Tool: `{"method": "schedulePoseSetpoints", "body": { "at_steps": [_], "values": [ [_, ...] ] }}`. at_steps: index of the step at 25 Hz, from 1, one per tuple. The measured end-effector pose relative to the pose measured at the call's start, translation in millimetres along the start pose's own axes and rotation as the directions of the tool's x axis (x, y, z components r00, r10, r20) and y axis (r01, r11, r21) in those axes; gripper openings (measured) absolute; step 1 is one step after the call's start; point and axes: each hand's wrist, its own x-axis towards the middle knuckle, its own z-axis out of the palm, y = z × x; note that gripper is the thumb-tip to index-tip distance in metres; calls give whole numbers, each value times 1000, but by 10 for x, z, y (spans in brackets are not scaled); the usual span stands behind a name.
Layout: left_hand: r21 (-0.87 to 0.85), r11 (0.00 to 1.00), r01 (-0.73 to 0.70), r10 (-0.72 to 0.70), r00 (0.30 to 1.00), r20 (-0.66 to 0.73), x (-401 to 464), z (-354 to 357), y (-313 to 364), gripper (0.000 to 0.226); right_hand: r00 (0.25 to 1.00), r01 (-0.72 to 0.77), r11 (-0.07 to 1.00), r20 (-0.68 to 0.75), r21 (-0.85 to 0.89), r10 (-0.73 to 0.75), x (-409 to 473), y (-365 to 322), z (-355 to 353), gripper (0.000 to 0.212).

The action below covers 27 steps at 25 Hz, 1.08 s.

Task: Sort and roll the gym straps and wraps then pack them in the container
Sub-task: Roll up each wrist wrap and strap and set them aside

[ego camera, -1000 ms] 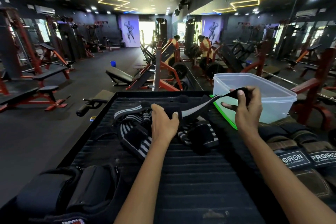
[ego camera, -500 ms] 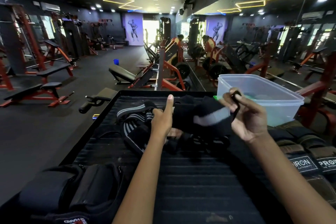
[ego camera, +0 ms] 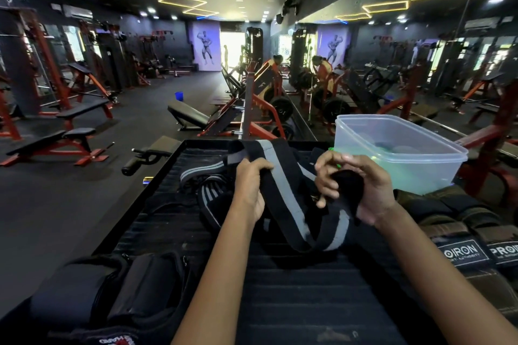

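Rolling step: right hand clenched on the started roll of a black-and-grey wrap, left hand gripping its slack above the bench; next, wind tight, then pack in the container.

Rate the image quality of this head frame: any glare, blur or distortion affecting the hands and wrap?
Head view: wide-angle bending curves the ceiling lights; the far doorway is blown out; the left hand, right hand and black-and-grey wrap are dim but readable, with the right fingertips slightly motion-blurred; the clear container shows mild sheen.
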Motion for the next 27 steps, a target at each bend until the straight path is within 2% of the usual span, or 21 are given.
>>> {"method": "schedulePoseSetpoints", "body": {
  "at_steps": [2,4,5,7,9,11,14,17,20,22,25,27],
  "values": [
    [-39,999,-27,30,996,79,-67,24,29,24,944,63,970,-302,-235,-135,54,45,-16,36],
    [-2,1000,-6,6,984,180,-144,71,74,14,871,-13,921,-458,-389,-181,112,99,-37,39],
    [16,1000,12,-16,970,241,-196,104,92,11,861,-72,926,-492,-370,-130,124,122,-48,46],
    [54,998,43,-59,930,362,-263,140,104,19,876,-162,955,-481,-251,22,119,146,-69,59],
    [49,997,66,-81,879,470,-323,145,117,22,904,-185,977,-408,-104,128,110,151,-103,64],
    [33,993,117,-115,819,562,-332,136,120,40,931,-154,986,-326,56,164,118,180,-192,66],
    [209,973,94,-210,729,652,-323,122,123,60,948,-62,959,-285,277,143,127,195,-234,80],
    [354,929,107,-341,622,705,-390,106,132,62,917,56,975,-398,213,34,118,192,-208,46],
    [374,914,156,-398,524,753,-443,55,127,66,865,80,993,-501,88,-25,105,169,-202,32],
    [374,911,172,-407,502,763,-457,23,117,67,842,98,993,-537,65,-48,87,156,-207,27],
    [454,889,66,-422,503,754,-480,11,169,65,787,116,993,-608,-30,-110,67,154,-269,29],
    [503,864,-18,-423,517,744,-452,-21,191,67,717,136,986,-676,-101,-168,64,144,-296,23]
  ]
}}
